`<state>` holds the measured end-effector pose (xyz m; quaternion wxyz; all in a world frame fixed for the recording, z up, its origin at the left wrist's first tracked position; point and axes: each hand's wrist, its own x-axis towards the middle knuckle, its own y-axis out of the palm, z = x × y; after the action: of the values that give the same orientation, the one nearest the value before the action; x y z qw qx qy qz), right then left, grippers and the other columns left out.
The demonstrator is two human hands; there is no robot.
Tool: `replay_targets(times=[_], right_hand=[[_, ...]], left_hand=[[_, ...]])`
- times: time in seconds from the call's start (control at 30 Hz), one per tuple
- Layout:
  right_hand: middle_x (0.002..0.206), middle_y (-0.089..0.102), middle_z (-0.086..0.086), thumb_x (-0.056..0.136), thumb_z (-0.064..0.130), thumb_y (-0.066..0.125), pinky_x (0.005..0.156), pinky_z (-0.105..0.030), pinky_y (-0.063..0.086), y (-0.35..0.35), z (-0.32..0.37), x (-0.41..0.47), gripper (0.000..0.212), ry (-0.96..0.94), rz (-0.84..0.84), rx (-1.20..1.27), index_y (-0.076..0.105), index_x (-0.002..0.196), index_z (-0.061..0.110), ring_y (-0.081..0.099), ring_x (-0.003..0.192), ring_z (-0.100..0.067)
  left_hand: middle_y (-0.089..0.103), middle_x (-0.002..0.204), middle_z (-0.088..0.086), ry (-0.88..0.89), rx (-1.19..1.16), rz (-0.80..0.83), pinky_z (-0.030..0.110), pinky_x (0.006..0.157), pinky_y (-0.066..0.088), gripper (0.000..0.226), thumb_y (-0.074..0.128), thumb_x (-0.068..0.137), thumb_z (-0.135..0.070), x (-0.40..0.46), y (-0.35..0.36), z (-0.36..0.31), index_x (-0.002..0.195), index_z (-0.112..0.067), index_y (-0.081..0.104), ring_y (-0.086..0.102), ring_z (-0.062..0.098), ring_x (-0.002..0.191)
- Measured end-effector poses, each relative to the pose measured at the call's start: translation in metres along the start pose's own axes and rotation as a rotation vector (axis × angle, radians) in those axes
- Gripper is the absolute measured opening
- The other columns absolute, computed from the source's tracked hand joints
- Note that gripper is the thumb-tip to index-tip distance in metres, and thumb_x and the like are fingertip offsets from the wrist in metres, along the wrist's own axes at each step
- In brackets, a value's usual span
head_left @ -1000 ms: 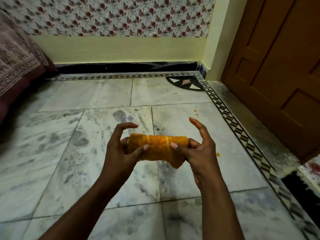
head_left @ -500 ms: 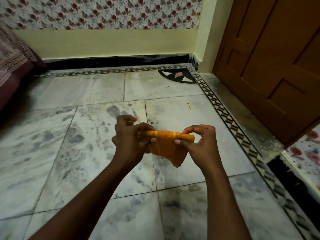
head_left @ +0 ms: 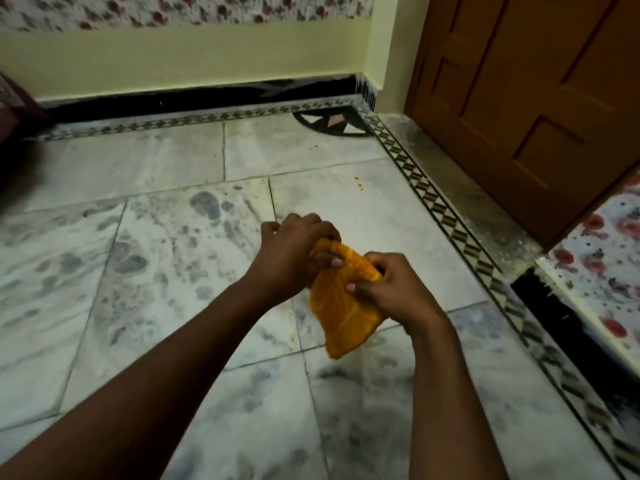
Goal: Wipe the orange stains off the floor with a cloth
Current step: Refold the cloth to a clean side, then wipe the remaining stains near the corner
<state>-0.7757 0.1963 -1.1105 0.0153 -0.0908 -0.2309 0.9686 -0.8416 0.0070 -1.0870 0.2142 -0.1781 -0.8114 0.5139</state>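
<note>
Both hands hold a folded orange cloth above the marble floor.

The left hand (head_left: 294, 258) curls its grip round the upper end of the orange cloth (head_left: 341, 306), and the right hand (head_left: 394, 289) pinches the folded edge just beside it; the soft, ribbed fabric hangs down between them in a loose flap. Small orange stains (head_left: 358, 181) dot the grey-veined white marble floor (head_left: 156, 271) well beyond the hands, near its patterned border strip (head_left: 446, 220) by the brown panelled wooden door (head_left: 536, 98).
</note>
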Motion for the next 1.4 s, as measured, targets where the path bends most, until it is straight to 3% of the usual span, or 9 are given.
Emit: replay_targets(times=[0.13, 0.23, 0.3, 0.4, 0.6, 0.87, 1.07, 1.17, 1.4], right_hand=[[0.081, 0.066, -0.002, 0.087, 0.0, 0.067, 0.058, -0.026, 0.043, 0.006, -0.025, 0.0, 0.019, -0.004, -0.239, -0.216, 0.061, 0.084, 0.018, 0.063, 0.078, -0.02], [0.125, 0.066, -0.013, 0.084, 0.001, 0.063, 0.085, -0.034, 0.054, 0.037, -0.073, -0.006, 0.044, -0.038, -0.209, -0.302, 0.064, 0.126, 0.012, 0.064, 0.114, -0.033], [0.16, 0.041, -0.017, 0.076, 0.039, 0.067, 0.116, -0.05, 0.042, 0.062, -0.119, -0.013, 0.079, -0.012, 0.037, -0.409, 0.053, 0.148, 0.009, 0.041, 0.148, -0.04], [0.176, 0.002, -0.005, 0.056, 0.095, 0.035, 0.129, -0.054, 0.011, 0.092, -0.164, -0.026, 0.126, 0.197, 0.167, -0.606, 0.021, 0.164, 0.033, 0.0, 0.162, -0.034], [0.177, -0.007, -0.004, 0.072, 0.101, 0.016, 0.112, -0.07, -0.025, 0.135, -0.171, 0.012, 0.102, 0.327, -0.25, -0.79, 0.005, 0.162, 0.055, -0.019, 0.158, -0.041], [0.175, 0.017, 0.008, 0.088, 0.08, 0.045, 0.117, -0.076, 0.013, 0.148, -0.177, -0.014, 0.066, -0.119, -0.236, -0.965, 0.047, 0.149, 0.057, 0.008, 0.162, -0.033], [0.176, 0.013, 0.006, 0.097, 0.068, 0.037, 0.126, -0.06, -0.001, 0.094, -0.213, 0.031, 0.069, 0.092, -0.485, -1.024, 0.045, 0.157, 0.036, 0.005, 0.163, -0.031], [0.166, 0.041, -0.003, 0.099, 0.055, 0.047, 0.125, -0.062, 0.017, 0.134, -0.191, 0.079, 0.063, 0.021, -0.571, -0.931, 0.048, 0.155, 0.026, 0.032, 0.156, -0.033], [0.166, 0.04, 0.003, 0.105, 0.061, 0.033, 0.119, -0.066, 0.028, 0.101, -0.238, -0.014, 0.058, -0.216, -0.27, -1.036, 0.042, 0.156, 0.037, 0.026, 0.158, -0.028]], left_hand=[[0.062, 0.13, 0.003, -0.059, -0.008, -0.051, 0.047, 0.086, 0.052, 0.045, 0.076, 0.092, -0.038, -0.017, 0.044, 0.012, 0.132, -0.022, 0.063, 0.06, 0.031, 0.116], [0.057, 0.141, 0.005, -0.238, -0.021, 0.009, 0.044, 0.089, 0.052, 0.046, 0.071, 0.097, -0.032, -0.034, 0.09, 0.033, 0.139, -0.02, 0.057, 0.058, 0.032, 0.124], [0.049, 0.152, 0.006, -0.327, -0.001, 0.088, 0.048, 0.095, 0.051, 0.057, 0.069, 0.098, -0.033, -0.049, 0.122, 0.053, 0.151, -0.023, 0.049, 0.053, 0.034, 0.133], [0.035, 0.169, 0.008, -0.395, 0.067, 0.154, 0.057, 0.102, 0.05, 0.073, 0.065, 0.098, -0.042, -0.082, 0.165, 0.084, 0.163, -0.035, 0.033, 0.044, 0.036, 0.146], [0.023, 0.175, -0.004, -0.399, 0.15, -0.01, 0.051, 0.122, 0.028, 0.06, 0.032, 0.103, -0.053, -0.133, 0.22, 0.106, 0.162, -0.043, 0.033, 0.025, 0.021, 0.161], [0.025, 0.174, -0.005, -0.455, 0.146, -0.064, 0.057, 0.122, 0.028, 0.059, 0.029, 0.103, -0.045, -0.128, 0.218, 0.113, 0.159, -0.036, 0.043, 0.029, 0.022, 0.159], [0.023, 0.175, -0.006, -0.476, 0.166, -0.063, 0.056, 0.122, 0.023, 0.059, 0.031, 0.103, -0.046, -0.128, 0.229, 0.111, 0.162, -0.037, 0.038, 0.025, 0.021, 0.161], [0.021, 0.176, -0.006, -0.472, 0.179, -0.083, 0.056, 0.123, 0.022, 0.061, 0.033, 0.102, -0.046, -0.129, 0.231, 0.113, 0.162, -0.037, 0.036, 0.023, 0.021, 0.161], [0.041, 0.167, 0.004, -0.484, 0.143, -0.082, 0.058, 0.115, 0.036, 0.064, 0.033, 0.099, -0.05, -0.125, 0.21, 0.104, 0.157, -0.028, 0.048, 0.043, 0.034, 0.15]])
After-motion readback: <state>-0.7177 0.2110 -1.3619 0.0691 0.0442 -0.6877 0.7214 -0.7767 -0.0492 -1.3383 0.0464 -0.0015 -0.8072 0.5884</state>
